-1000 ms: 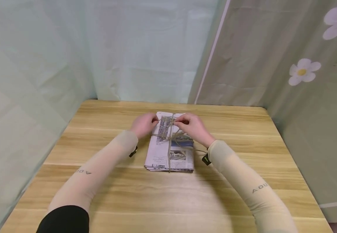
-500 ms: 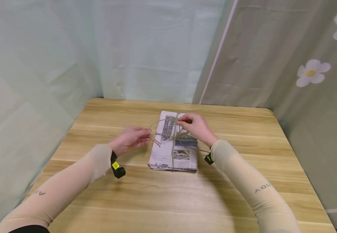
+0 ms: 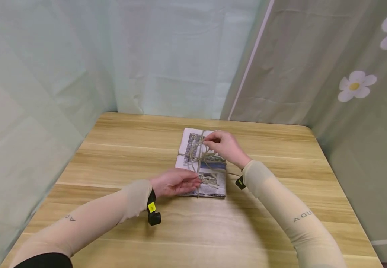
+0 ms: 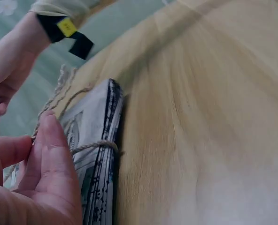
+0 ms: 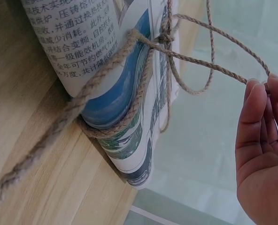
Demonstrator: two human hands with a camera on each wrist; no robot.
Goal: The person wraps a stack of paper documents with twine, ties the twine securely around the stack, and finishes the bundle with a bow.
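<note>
Pale green curtains (image 3: 166, 56) are hung behind the wooden worktop (image 3: 213, 230), where a newspaper bundle (image 3: 210, 178) is tied with twine (image 3: 198, 156). The bundle's near end is pressed flat by the left hand (image 3: 176, 182) with straight fingers, while a twine loop is pinched by the right hand (image 3: 225, 145) — the bundle is best held steady and the twine pulled slowly, so the knot is not snagged.

Soft even light from above; faint shadows under my arms at 6 o'clock. Left wrist view motion-blurred, bench (image 4: 214, 117) smeared.
</note>
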